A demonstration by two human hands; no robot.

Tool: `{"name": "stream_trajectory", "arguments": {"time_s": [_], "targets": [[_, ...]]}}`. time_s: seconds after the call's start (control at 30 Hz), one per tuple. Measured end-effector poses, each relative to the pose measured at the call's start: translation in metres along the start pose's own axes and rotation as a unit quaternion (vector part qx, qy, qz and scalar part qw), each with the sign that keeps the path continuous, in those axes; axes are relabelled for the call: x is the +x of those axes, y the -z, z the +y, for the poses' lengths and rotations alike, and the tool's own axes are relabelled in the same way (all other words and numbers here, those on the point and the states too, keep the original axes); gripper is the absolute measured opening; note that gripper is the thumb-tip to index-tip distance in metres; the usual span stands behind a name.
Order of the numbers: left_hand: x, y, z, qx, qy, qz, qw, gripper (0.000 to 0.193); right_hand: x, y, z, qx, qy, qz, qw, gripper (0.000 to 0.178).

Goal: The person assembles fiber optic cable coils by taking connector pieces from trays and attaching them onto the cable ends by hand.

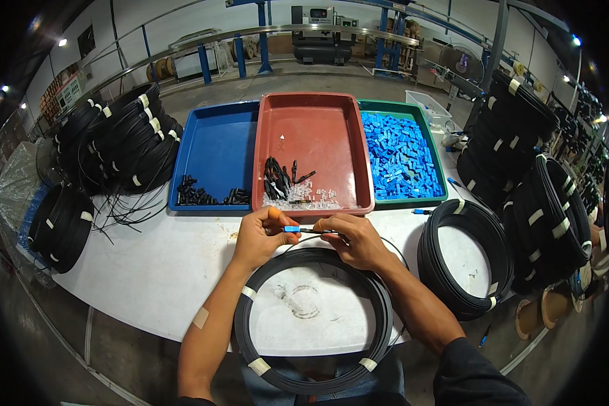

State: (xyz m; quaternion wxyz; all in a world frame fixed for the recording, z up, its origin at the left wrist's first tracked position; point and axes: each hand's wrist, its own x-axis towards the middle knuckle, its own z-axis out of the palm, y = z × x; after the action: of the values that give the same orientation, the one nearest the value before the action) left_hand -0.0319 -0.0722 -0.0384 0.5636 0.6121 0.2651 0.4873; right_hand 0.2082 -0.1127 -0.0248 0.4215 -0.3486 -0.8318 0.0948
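Observation:
Just in front of the red tray, both hands meet over the near side of the table. My left hand pinches a small blue fiber connector housing between thumb and fingers. Facing it, my right hand grips the black connector end of a cable, which points into the blue piece. Whether the two parts are locked together is too small to tell. Below the hands lies a coil of black cable, taped in several spots and overhanging the table's front edge.
A blue tray holds black parts; the red one has black pieces and clear caps. Many blue housings fill the green tray. Black cable coils stand at left and right, with another coil lying nearer.

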Motion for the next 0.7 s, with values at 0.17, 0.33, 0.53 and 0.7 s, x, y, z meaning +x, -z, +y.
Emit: {"name": "stream_trajectory", "arguments": {"time_s": [0.17, 0.33, 0.53, 0.7], "targets": [[0.000, 0.000, -0.001, 0.000, -0.038, 0.019, 0.999, 0.032, 0.003, 0.000, -0.004, -0.036, 0.017, -0.017, 0.999, 0.030], [0.002, -0.002, -0.004, -0.032, -0.017, 0.009, 0.999, 0.029, 0.003, 0.005, -0.006, -0.105, 0.045, -0.038, 0.993, 0.037], [0.000, -0.001, -0.004, -0.010, -0.036, 0.005, 0.999, 0.025, 0.004, 0.007, -0.013, -0.181, 0.037, -0.130, 0.974, 0.065], [0.000, 0.001, -0.007, 0.005, -0.029, 0.001, 1.000, 0.025, 0.005, 0.006, -0.011, -0.168, 0.030, -0.143, 0.975, 0.070]]}}
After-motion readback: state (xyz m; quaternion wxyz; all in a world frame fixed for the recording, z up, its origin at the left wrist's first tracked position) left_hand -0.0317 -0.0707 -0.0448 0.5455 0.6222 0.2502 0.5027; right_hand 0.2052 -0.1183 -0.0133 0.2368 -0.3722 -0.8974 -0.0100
